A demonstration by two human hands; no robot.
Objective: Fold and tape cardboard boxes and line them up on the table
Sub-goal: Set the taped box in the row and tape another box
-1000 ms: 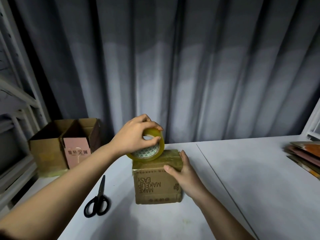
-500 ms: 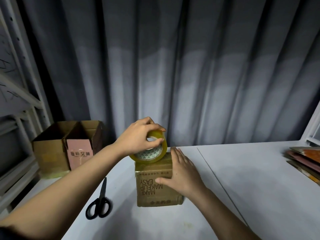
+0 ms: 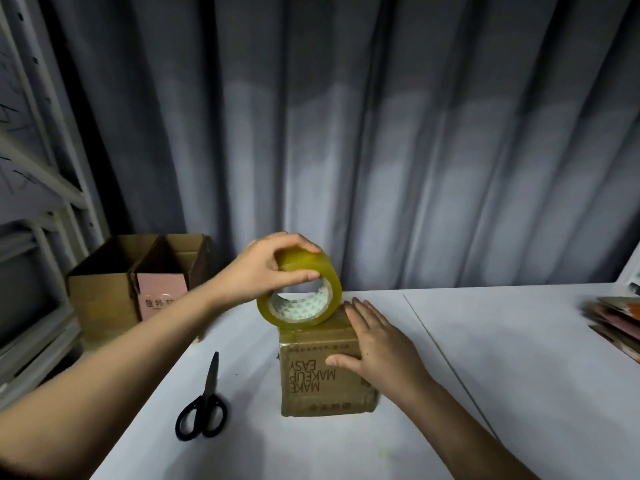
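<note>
Here the left hand [image 3: 263, 268] grips the tape roll [image 3: 301, 299]; right hand [image 3: 377, 348] lies flat on the box [image 3: 311, 386].

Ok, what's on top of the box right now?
The tape roll, gripped by the left hand, sits at the box's far top edge; the right hand lies flat over the rest, hiding the top seam.

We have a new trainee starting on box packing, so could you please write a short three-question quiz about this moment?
1. True or false: the scissors are in the person's right hand.
2. What does the left hand hold? A) tape roll B) scissors C) a flat sheet of card
3. Fill in: the right hand lies with fingers straight on the ____ that stands on the table.

Key
1. False: they lie on the table, left of the printed box.
2. A: it grips the roll at the box's top.
3. Box.
</note>
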